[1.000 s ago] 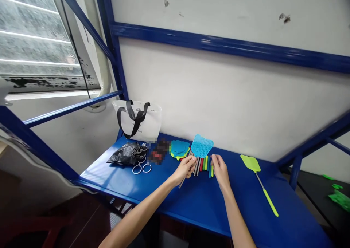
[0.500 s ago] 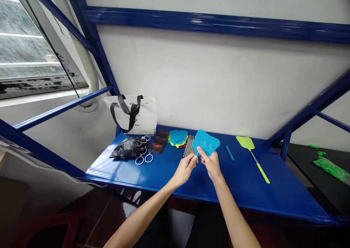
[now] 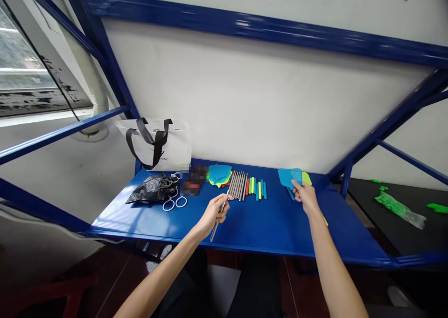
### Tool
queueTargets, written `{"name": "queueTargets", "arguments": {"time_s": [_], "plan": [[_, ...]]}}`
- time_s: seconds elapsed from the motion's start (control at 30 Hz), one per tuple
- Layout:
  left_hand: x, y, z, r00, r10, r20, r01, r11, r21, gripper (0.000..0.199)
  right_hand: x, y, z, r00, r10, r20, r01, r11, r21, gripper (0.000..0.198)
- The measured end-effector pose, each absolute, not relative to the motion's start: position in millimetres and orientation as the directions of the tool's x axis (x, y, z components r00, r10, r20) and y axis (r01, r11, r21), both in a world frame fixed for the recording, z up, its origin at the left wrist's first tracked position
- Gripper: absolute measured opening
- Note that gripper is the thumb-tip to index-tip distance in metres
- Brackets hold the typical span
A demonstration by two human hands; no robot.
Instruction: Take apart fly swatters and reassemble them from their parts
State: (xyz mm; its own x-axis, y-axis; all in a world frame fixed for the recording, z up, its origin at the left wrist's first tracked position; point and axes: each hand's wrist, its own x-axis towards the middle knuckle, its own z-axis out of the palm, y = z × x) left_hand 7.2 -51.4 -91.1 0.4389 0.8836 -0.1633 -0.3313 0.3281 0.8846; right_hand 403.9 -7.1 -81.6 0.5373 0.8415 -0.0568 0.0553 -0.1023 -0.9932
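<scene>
The left hand (image 3: 216, 210), at the lower centre of the frame, has its fingers closed around a slim silver-grey metal rod (image 3: 214, 234). The rod is tilted, its lower end pointing toward the near edge of the table.

The right hand (image 3: 305, 195), right of centre, has thumb and fingers clamped on the lower right part of a flat blue mesh plastic swatter head (image 3: 289, 175). A narrow blue piece (image 3: 290, 194) shows just below this head; whether it is attached cannot be told. A yellow-green swatter (image 3: 307, 178) lies behind the right hand and is partly hidden by it.

At the centre of the frame, a row of grey metal rods (image 3: 238, 185) lies on the blue tabletop (image 3: 252, 229). To its right is a row of red, yellow-green and blue plastic sticks (image 3: 265, 190); to its left, a stack of swatter heads (image 3: 220, 173) with blue uppermost.

Left of centre are a black plastic bag (image 3: 144, 192), white rings (image 3: 168, 209) and, behind them, a white tote bag with black straps (image 3: 178, 152).
</scene>
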Motion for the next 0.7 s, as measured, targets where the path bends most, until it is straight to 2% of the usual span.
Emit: {"name": "queueTargets", "arguments": {"time_s": [0.13,0.27,0.43,0.57,0.63,0.7], "plan": [[16.1,-42.2,-106.5,0.409,0.893,-0.188,-0.318,0.332,0.888,0.057,357.2,-6.7,-120.2,0.269,0.952,-0.144,0.037,-0.159,-0.987,0.055],[6.8,-34.1,-122.4,0.336,0.923,-0.185,-0.232,0.272,0.934,0.065,289.7,9.4,-130.3,0.081,0.989,-0.127,0.012,-0.128,-0.992,0.055],[-14.7,-22.9,-132.5,0.2,0.959,-0.199,-0.278,0.25,0.927,0.067,211.0,44.6,-128.1,0.022,0.992,-0.121,-0.072,-0.119,-0.99,0.06],[-26.2,-13.1,-133.7,0.174,0.973,-0.152,-0.247,0.193,0.95,0.068,171.1,67.9,-122.0,0.015,0.991,-0.136,-0.11,-0.133,-0.985,0.063],[-28.5,-7.3,-133.1,0.158,0.979,-0.131,-0.198,0.161,0.967,0.068,165.3,68.9,-117.6,0.009,0.992,-0.127,-0.043,-0.127,-0.991,0.07],[-28.3,-1.7,-132.3,0.132,0.986,-0.106,-0.154,0.126,0.98,0.068,168.3,58.1,-113.8,0.019,0.997,-0.069,0.122,-0.071,-0.99,0.072]]}}
